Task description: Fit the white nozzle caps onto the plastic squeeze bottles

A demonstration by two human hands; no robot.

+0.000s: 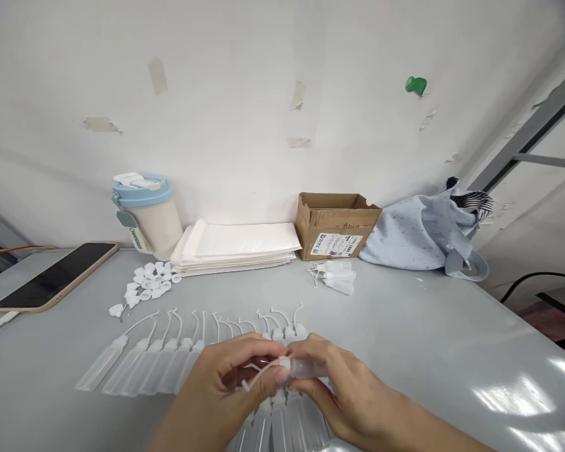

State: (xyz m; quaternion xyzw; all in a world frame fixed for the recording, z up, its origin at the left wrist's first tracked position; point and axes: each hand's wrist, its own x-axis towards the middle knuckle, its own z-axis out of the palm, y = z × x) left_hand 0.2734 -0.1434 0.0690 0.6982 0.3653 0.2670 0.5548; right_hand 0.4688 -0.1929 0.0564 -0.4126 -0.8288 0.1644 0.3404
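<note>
In the head view, my right hand (332, 376) is closed around the translucent body of a small plastic squeeze bottle (306, 368), held lying on its side. My left hand (245, 370) pinches the white needle-tip cap (284, 362) at the bottle's neck. A thin needle points left from that cap, and a white strap bends out beside my left thumb. Below and behind my hands lie several similar bottles (141, 367) in a row, many with thin white straps. More translucent bottles (280, 424) lie close under my hands, partly hidden by them.
Loose white needle-tip caps (153, 279) are heaped at the left. Behind stand a lidded cup (153, 216), stacked white envelopes (240, 242), a cardboard box (336, 229) and a light blue bag (417, 232). A few bottles (336, 276) lie before the box; a phone (59, 276) rests far left.
</note>
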